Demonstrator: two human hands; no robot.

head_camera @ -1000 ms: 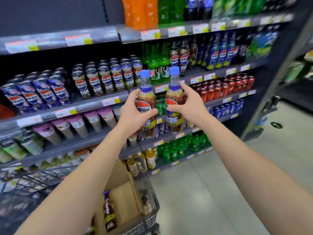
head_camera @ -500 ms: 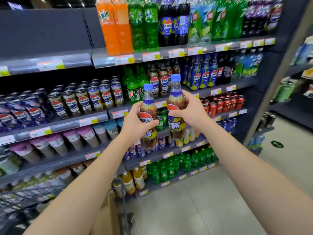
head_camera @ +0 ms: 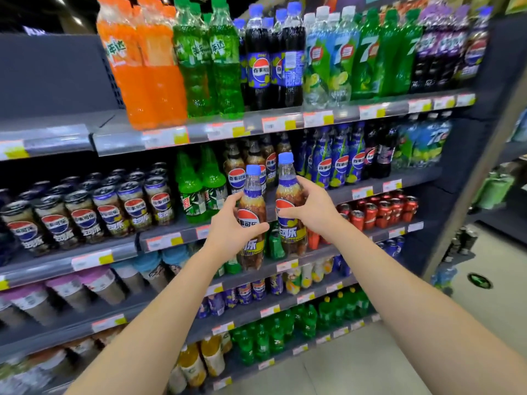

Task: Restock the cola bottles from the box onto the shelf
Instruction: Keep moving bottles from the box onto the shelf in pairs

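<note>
Both arms have lifted toward centre frame. My left hand (head_camera: 228, 229) grips the left cola bottle (head_camera: 252, 195) upright; just beside it and slightly higher, my right hand (head_camera: 313, 212) grips the right cola bottle (head_camera: 291, 235). The matching shelf row (head_camera: 236, 178) stands straight behind them, nearer my right.

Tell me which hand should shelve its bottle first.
Right, probably. The right hand holds the right bottle higher, closer to the level of the matching cola row on the shelf. The left hand holds the left bottle lower, so it needs more lift.
</note>
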